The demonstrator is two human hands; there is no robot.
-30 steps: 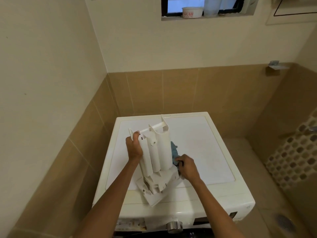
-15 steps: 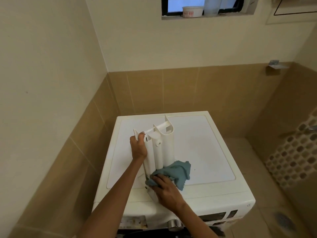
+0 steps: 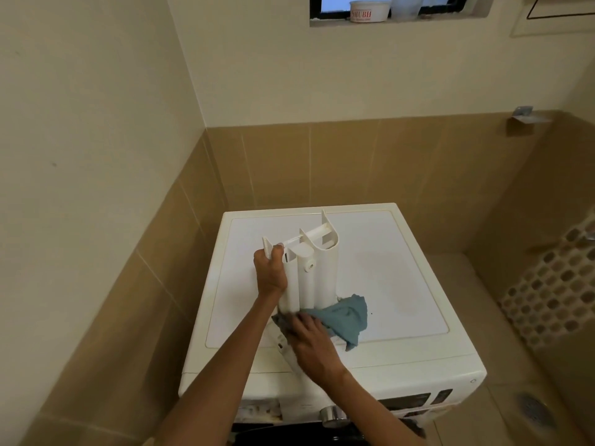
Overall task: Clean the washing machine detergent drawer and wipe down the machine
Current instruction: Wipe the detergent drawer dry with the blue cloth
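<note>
Drawer [image 3: 309, 275] upright on washing machine [image 3: 402, 284]

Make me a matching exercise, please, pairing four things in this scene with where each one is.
Things: 1 detergent drawer; 2 blue cloth; 3 white tub; 4 silver dial.
Places: A on the window ledge; B on the washing machine front; C under the right hand; D gripped by the left hand.
Pairs: 1-D, 2-C, 3-A, 4-B.
</note>
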